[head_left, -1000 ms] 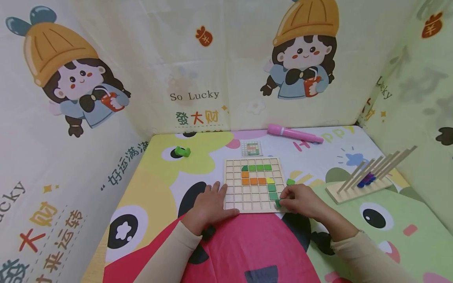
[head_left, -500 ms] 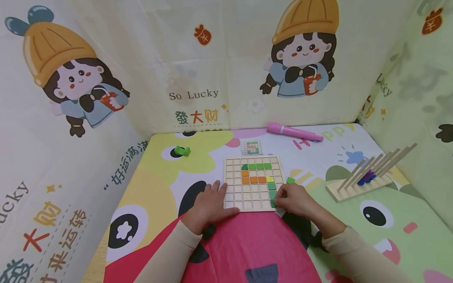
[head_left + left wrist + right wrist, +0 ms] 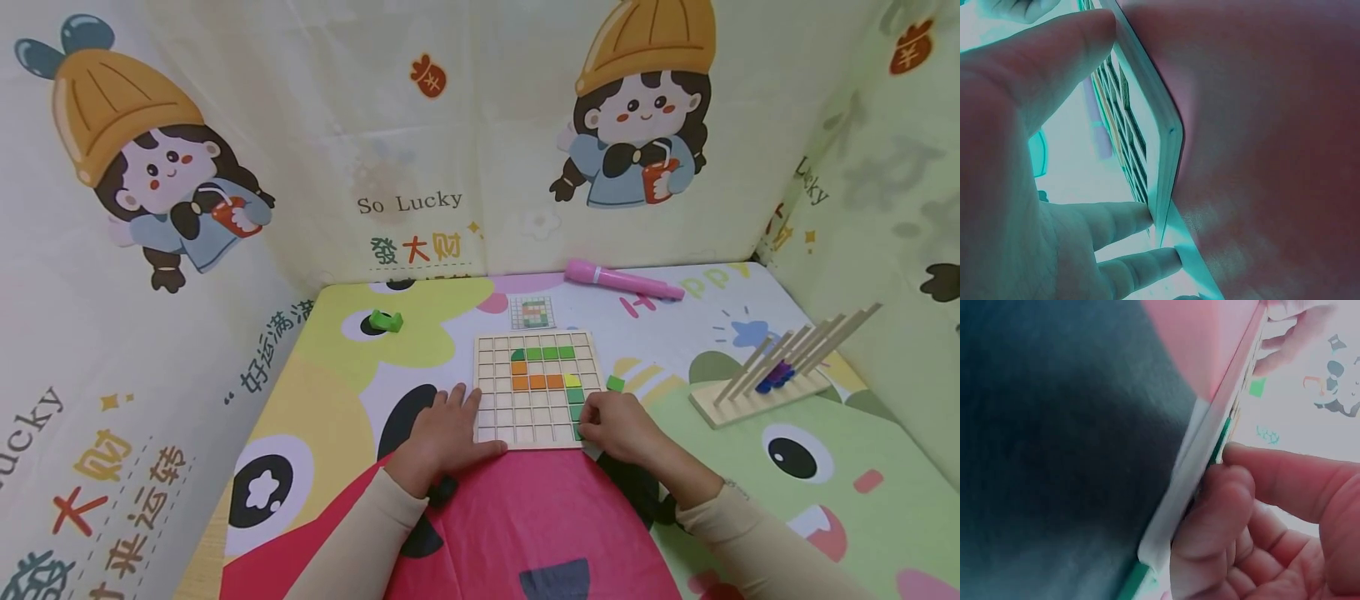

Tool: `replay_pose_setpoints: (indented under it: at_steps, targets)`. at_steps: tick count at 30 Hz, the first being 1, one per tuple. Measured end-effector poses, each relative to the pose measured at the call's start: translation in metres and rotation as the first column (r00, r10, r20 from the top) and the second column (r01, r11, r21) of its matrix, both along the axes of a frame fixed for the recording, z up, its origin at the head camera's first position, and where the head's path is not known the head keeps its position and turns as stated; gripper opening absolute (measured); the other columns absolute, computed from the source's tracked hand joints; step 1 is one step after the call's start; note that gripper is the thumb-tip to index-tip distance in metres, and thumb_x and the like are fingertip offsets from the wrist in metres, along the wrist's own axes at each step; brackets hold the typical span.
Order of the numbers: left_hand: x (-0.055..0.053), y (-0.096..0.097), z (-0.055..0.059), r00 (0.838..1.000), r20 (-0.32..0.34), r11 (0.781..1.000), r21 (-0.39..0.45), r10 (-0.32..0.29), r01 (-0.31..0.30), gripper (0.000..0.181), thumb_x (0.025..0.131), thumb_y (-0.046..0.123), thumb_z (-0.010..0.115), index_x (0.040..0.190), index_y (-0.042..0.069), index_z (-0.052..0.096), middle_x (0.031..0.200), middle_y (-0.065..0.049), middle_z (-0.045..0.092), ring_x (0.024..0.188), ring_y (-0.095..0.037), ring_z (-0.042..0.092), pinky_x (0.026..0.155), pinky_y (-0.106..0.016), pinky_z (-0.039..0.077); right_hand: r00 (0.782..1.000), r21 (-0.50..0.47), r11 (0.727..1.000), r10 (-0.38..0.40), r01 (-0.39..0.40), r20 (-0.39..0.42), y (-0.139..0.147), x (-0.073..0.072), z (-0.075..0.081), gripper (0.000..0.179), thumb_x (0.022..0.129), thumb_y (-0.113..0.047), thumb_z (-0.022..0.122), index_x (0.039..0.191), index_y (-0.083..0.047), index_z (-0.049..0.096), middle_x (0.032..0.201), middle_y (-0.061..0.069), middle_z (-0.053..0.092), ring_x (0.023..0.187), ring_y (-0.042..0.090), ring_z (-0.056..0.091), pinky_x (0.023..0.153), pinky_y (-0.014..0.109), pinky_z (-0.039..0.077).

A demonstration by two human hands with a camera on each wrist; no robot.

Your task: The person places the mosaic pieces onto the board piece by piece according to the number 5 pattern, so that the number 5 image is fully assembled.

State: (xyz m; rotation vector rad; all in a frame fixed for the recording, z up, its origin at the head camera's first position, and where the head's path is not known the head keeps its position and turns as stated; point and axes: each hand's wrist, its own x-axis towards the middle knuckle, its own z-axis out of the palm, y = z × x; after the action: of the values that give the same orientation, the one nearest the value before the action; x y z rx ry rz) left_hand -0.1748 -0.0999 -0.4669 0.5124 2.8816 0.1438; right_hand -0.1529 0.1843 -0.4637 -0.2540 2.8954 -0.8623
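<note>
A wooden grid board (image 3: 495, 417) lies on the table, with green, orange and yellow tiles in some of its cells. My left hand (image 3: 442, 433) rests at its left near corner, fingers spread along the left side and thumb on the near edge. In the left wrist view, the thumb and fingers touch the board's rim (image 3: 1169, 144). At the board's right near corner, my right hand (image 3: 626, 429) pinches a dark green tile (image 3: 577, 431) low over the corner cell. The right wrist view shows thumb and forefinger at this tile (image 3: 1219, 440), partly hidden by the fingertips.
Right of the board lies a loose green tile (image 3: 616, 383). Behind it are a small pattern card (image 3: 532, 312) and a pink marker (image 3: 625, 279). A light green piece (image 3: 386, 321) sits back left; a wooden peg stand (image 3: 757, 402) with purple pieces (image 3: 776, 379) stands right.
My right hand has moved slightly left, bringing the tilted dark green tile from the board's right edge into the near right corner cell. The left hand has stayed in place.
</note>
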Motion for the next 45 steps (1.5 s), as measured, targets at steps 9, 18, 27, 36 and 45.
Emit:
replay_pose_setpoints:
  at_steps: [9, 18, 27, 36, 45]
  targets:
    - [0.000, -0.001, -0.002, 1.000, 0.004, 1.000, 0.006, 0.008, -0.008, 0.104, 0.081, 0.070, 0.071, 0.160, 0.012, 0.039, 0.162, -0.016, 0.039, 0.145, -0.040, 0.041, 0.099, -0.053, 0.056, 1.000, -0.037, 0.999, 0.015, -0.016, -0.015, 0.035, -0.002, 0.022, 0.008, 0.097, -0.011, 0.066, 0.098, -0.005, 0.071, 0.084, 0.002, 0.068, 0.070, 0.015, 0.057, 0.061, 0.032, 0.048]
    - [-0.001, -0.002, -0.005, 1.000, -0.004, 1.000, 0.012, 0.009, -0.009, 0.104, 0.081, 0.071, 0.071, 0.160, 0.012, 0.039, 0.162, -0.016, 0.040, 0.144, -0.040, 0.041, 0.100, -0.053, 0.055, 0.997, 0.034, 0.999, -0.025, 0.027, -0.072, 0.069, -0.013, 0.024, 0.015, 0.097, -0.010, 0.066, 0.105, 0.001, 0.072, 0.095, 0.013, 0.074, 0.081, 0.025, 0.066, 0.066, 0.039, 0.054]
    - [-0.001, -0.002, -0.004, 1.000, -0.010, 1.000, 0.014, 0.006, -0.006, 0.103, 0.081, 0.071, 0.071, 0.160, 0.012, 0.039, 0.161, -0.016, 0.040, 0.144, -0.040, 0.042, 0.099, -0.053, 0.055, 0.996, 0.120, 0.993, 0.012, -0.001, -0.091, 0.072, -0.029, 0.012, 0.017, 0.095, -0.014, 0.070, 0.102, 0.001, 0.073, 0.090, 0.011, 0.074, 0.077, 0.023, 0.064, 0.068, 0.040, 0.054]
    - [0.000, -0.002, -0.003, 1.000, -0.015, 1.000, 0.018, -0.002, 0.003, 0.104, 0.081, 0.071, 0.070, 0.160, 0.011, 0.039, 0.161, -0.017, 0.040, 0.143, -0.040, 0.042, 0.100, -0.053, 0.055, 0.997, 0.165, 0.986, 0.014, -0.027, 0.081, 0.064, -0.025, 0.015, 0.021, 0.085, -0.029, 0.083, 0.083, -0.010, 0.073, 0.072, -0.002, 0.064, 0.068, 0.017, 0.053, 0.060, 0.031, 0.042]
    - [-0.001, -0.002, -0.003, 1.000, -0.016, 1.000, 0.020, -0.005, 0.005, 0.103, 0.082, 0.071, 0.069, 0.159, 0.011, 0.040, 0.161, -0.018, 0.040, 0.143, -0.041, 0.042, 0.100, -0.053, 0.055, 0.998, 0.165, 0.986, -0.034, 0.024, 0.053, 0.060, -0.022, 0.011, 0.025, 0.082, -0.025, 0.085, 0.084, -0.007, 0.069, 0.077, 0.002, 0.064, 0.071, 0.020, 0.056, 0.062, 0.033, 0.044]
